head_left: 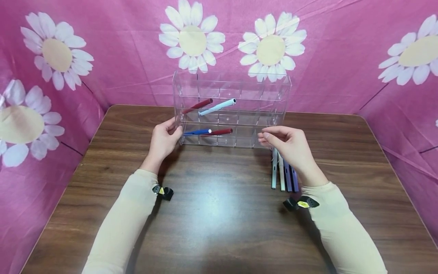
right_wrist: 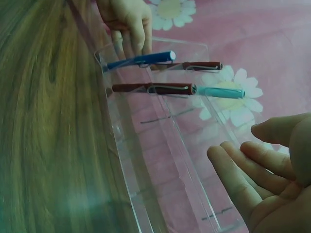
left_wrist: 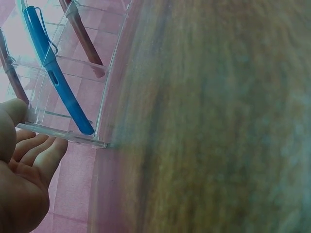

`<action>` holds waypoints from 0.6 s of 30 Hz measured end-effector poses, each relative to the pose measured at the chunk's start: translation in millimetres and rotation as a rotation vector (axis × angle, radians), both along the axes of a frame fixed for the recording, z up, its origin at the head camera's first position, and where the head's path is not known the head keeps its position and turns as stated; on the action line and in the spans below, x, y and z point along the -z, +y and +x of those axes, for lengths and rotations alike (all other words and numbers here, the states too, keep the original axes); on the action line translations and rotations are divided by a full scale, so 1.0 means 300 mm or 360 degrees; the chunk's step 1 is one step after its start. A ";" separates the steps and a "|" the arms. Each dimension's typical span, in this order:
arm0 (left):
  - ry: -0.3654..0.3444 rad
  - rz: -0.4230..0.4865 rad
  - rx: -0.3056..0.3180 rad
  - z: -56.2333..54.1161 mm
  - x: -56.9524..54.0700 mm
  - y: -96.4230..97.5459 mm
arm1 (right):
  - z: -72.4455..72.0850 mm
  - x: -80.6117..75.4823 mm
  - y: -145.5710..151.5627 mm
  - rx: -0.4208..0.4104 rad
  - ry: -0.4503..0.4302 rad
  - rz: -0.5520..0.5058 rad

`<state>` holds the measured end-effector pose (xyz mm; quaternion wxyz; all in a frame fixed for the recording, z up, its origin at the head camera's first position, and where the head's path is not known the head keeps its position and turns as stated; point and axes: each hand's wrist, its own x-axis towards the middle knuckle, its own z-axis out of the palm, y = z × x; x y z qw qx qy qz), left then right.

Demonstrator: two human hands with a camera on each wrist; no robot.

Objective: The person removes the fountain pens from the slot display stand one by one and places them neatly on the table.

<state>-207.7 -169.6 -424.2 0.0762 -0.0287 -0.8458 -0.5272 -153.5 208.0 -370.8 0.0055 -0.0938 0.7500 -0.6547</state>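
We list one rack (head_left: 246, 124), left end pinched by our left hand (head_left: 163, 140): four racked pens (head_left: 197, 132), at least four loose pens (head_left: 288, 178) on the table (head_left: 205, 228) near our right hand (head_left: 291, 146), fingers apart, holding nothing; about half stowed, we judge.

Clear gridded rack (head_left: 246, 124) stood upright, blue pen (head_left: 197, 132), pale-blue pen (head_left: 217, 107) and two dark-red pens (head_left: 220, 132) slanted in its left-hand compartments

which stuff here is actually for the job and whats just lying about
Likely the job:
clear holder
blue pen
light blue pen
two dark red pens
four loose pens

Just around it:
wooden table
pink flowered cloth
black wrist devices
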 end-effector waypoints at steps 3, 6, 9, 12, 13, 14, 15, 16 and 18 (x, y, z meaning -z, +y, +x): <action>-0.0009 -0.0001 0.0000 0.001 0.001 0.000 | -0.005 0.005 -0.021 0.0018 -0.0006 0.0028; -0.0010 0.0013 0.0003 0.003 0.001 0.000 | -0.013 0.008 -0.041 0.0035 0.0007 0.0075; -0.0004 0.0021 -0.0002 0.003 0.001 -0.001 | -0.022 0.009 -0.059 0.0044 0.0031 0.0097; -0.0005 0.0025 -0.0007 0.002 0.001 -0.002 | -0.029 0.010 -0.072 0.0052 0.0040 0.0099; -0.0007 0.0024 -0.0008 0.002 0.001 -0.001 | -0.031 0.011 -0.076 0.0054 0.0037 0.0094; -0.0010 0.0027 -0.0006 0.002 0.001 -0.001 | -0.032 0.011 -0.080 0.0058 0.0033 0.0085; -0.0014 0.0030 -0.0003 0.002 0.000 0.000 | -0.033 0.012 -0.084 0.0062 0.0030 0.0074; -0.0019 0.0035 0.0000 0.002 -0.002 0.001 | -0.035 0.013 -0.088 0.0063 0.0028 0.0061; -0.0024 0.0046 0.0003 0.002 -0.004 0.002 | -0.038 0.015 -0.098 0.0062 0.0028 0.0045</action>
